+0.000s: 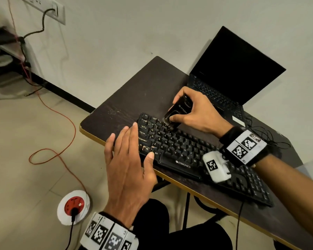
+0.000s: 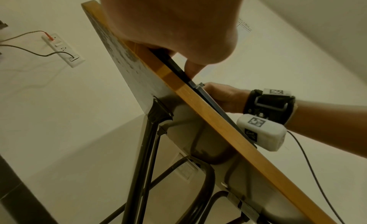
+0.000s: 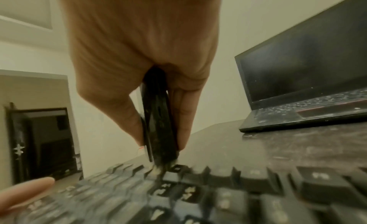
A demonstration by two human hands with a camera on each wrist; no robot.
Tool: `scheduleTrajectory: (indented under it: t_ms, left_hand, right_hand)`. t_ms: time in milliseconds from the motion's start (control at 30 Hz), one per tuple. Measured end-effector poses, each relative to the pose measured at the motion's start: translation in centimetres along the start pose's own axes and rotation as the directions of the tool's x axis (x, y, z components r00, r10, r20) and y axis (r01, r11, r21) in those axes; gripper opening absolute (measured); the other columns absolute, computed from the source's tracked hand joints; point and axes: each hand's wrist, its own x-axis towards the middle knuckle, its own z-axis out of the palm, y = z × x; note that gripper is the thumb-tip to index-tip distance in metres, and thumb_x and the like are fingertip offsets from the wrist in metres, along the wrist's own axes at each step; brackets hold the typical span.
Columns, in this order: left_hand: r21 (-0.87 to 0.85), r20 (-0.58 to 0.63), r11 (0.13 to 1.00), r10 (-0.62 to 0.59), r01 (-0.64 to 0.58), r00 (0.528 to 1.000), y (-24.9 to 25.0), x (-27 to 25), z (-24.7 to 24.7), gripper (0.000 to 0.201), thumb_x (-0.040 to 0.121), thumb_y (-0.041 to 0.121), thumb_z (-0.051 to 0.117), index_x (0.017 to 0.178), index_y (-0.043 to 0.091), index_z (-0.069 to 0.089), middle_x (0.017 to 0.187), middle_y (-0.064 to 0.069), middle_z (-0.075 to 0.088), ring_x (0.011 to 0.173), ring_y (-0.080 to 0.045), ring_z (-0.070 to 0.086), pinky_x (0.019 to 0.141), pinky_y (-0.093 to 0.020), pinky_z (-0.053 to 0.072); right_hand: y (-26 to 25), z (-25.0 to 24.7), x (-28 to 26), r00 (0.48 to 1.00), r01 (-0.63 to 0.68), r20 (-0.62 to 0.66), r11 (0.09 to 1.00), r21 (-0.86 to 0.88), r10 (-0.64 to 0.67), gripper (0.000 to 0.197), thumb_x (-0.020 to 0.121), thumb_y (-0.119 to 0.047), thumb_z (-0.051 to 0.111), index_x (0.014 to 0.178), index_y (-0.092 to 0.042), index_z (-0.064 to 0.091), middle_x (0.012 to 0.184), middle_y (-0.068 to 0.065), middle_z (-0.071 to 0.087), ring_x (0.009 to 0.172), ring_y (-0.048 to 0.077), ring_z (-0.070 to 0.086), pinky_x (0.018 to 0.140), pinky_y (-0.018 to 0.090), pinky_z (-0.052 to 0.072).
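A black Zebronics keyboard (image 1: 188, 152) lies slantwise on the dark table (image 1: 143, 91). My right hand (image 1: 195, 112) grips a small black brush (image 1: 181, 107), tilted, with its pale bristles down on the keys near the upper left rows. In the right wrist view the brush (image 3: 158, 125) is pinched between thumb and fingers, its tip touching the keyboard (image 3: 218, 188). My left hand (image 1: 132, 150) rests flat on the keyboard's left end with straight fingers, its thumb at the front edge. From below, the left hand (image 2: 168, 23) lies over the table edge (image 2: 208, 117).
An open laptop (image 1: 233, 69) with a dark screen stands at the table's far side, thin black cables (image 1: 260, 129) beside it. On the floor lie a white and red extension reel (image 1: 73, 204) and an orange cable (image 1: 65, 123). A wall socket (image 1: 49, 9) is at top left.
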Motion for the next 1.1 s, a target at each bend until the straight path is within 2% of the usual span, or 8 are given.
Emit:
scheduleTrajectory:
  t_ms: [233, 333, 467, 567, 700, 833, 967, 1100]
  left_hand:
    - [-0.035, -0.011, 0.999, 0.003, -0.004, 1.000, 0.0, -0.1, 0.1, 0.076, 0.093, 0.041, 0.043, 0.160, 0.007, 0.033, 0.160, -0.007, 0.046, 0.154, -0.017, 0.031, 0.130, -0.043, 0.010]
    - [-0.044, -0.015, 0.999, 0.006, -0.007, 1.000, -0.2, 0.0, 0.2, 0.075, 0.093, 0.041, 0.043, 0.160, 0.008, 0.033, 0.160, -0.007, 0.045, 0.155, -0.017, 0.030, 0.130, -0.044, 0.010]
    - [-0.044, -0.017, 0.999, 0.014, -0.015, 1.000, -0.4, -0.2, 0.3, 0.073, 0.095, 0.041, 0.042, 0.159, 0.008, 0.035, 0.160, -0.007, 0.045, 0.155, -0.018, 0.031, 0.129, -0.047, 0.014]
    - [-0.053, -0.023, 0.999, 0.011, -0.012, 1.000, -0.3, -0.1, 0.3, 0.072, 0.096, 0.042, 0.043, 0.158, 0.007, 0.037, 0.159, -0.007, 0.046, 0.154, -0.018, 0.032, 0.128, -0.049, 0.016]
    - [-0.049, -0.018, 0.999, 0.009, -0.010, 1.000, -0.6, -0.2, 0.4, 0.073, 0.095, 0.043, 0.042, 0.158, 0.009, 0.037, 0.159, -0.007, 0.047, 0.154, -0.018, 0.033, 0.129, -0.044, 0.012]
    - [-0.055, -0.010, 0.998, 0.020, -0.020, 1.000, -0.5, 0.1, 0.3, 0.073, 0.094, 0.045, 0.042, 0.157, 0.009, 0.039, 0.156, -0.009, 0.050, 0.152, -0.020, 0.034, 0.129, -0.033, 0.004]
    - [-0.037, 0.016, 0.999, 0.005, -0.004, 1.000, -0.6, 0.1, 0.2, 0.074, 0.093, 0.048, 0.041, 0.156, 0.010, 0.039, 0.155, -0.011, 0.052, 0.151, -0.023, 0.036, 0.129, -0.034, 0.003]
    - [-0.050, 0.006, 0.999, 0.007, -0.007, 1.000, -0.3, 0.1, 0.1, 0.073, 0.093, 0.045, 0.042, 0.156, 0.009, 0.041, 0.153, -0.011, 0.053, 0.150, -0.022, 0.037, 0.129, -0.039, 0.008]
  right_hand:
    - [0.1, 0.4, -0.3, 1.000, 0.015, -0.019, 1.000, 0.028, -0.014, 0.041, 0.072, -0.022, 0.093, 0.098, -0.030, 0.061, 0.096, 0.001, 0.079, 0.089, 0.021, 0.078, 0.085, 0.050, 0.063]
    - [0.0, 0.8, -0.7, 0.998, 0.045, 0.037, 0.996, 0.077, -0.048, 0.041, 0.074, -0.020, 0.093, 0.097, -0.031, 0.061, 0.097, 0.002, 0.081, 0.090, 0.023, 0.080, 0.085, 0.051, 0.064]
    - [0.4, 0.3, -0.6, 0.999, 0.002, -0.044, 0.999, 0.033, 0.000, 0.040, 0.074, -0.019, 0.092, 0.097, -0.029, 0.061, 0.092, -0.002, 0.078, 0.086, 0.018, 0.077, 0.082, 0.048, 0.063]
    - [0.3, 0.8, -1.0, 0.998, 0.057, 0.014, 0.996, 0.070, -0.058, 0.039, 0.074, -0.021, 0.091, 0.097, -0.031, 0.061, 0.095, 0.000, 0.080, 0.089, 0.020, 0.079, 0.084, 0.049, 0.064]
    - [0.4, 0.2, -0.4, 0.999, 0.003, -0.035, 0.999, 0.039, -0.002, 0.039, 0.075, -0.019, 0.091, 0.097, -0.030, 0.062, 0.091, 0.001, 0.078, 0.084, 0.020, 0.077, 0.081, 0.048, 0.063]
    - [-0.4, 1.1, -1.0, 0.996, 0.087, 0.031, 0.995, 0.057, -0.089, 0.039, 0.073, -0.025, 0.090, 0.097, -0.033, 0.061, 0.090, 0.003, 0.079, 0.083, 0.027, 0.077, 0.078, 0.051, 0.062]
    - [-0.2, 0.6, -0.5, 1.000, -0.003, -0.027, 0.998, 0.070, 0.005, 0.038, 0.075, -0.023, 0.091, 0.096, -0.031, 0.061, 0.088, 0.006, 0.077, 0.078, 0.029, 0.074, 0.075, 0.051, 0.061]
    - [-1.2, 1.5, -0.9, 0.994, 0.100, 0.029, 0.993, 0.068, -0.102, 0.039, 0.075, -0.023, 0.089, 0.098, -0.034, 0.060, 0.087, 0.003, 0.078, 0.078, 0.027, 0.076, 0.073, 0.048, 0.062]
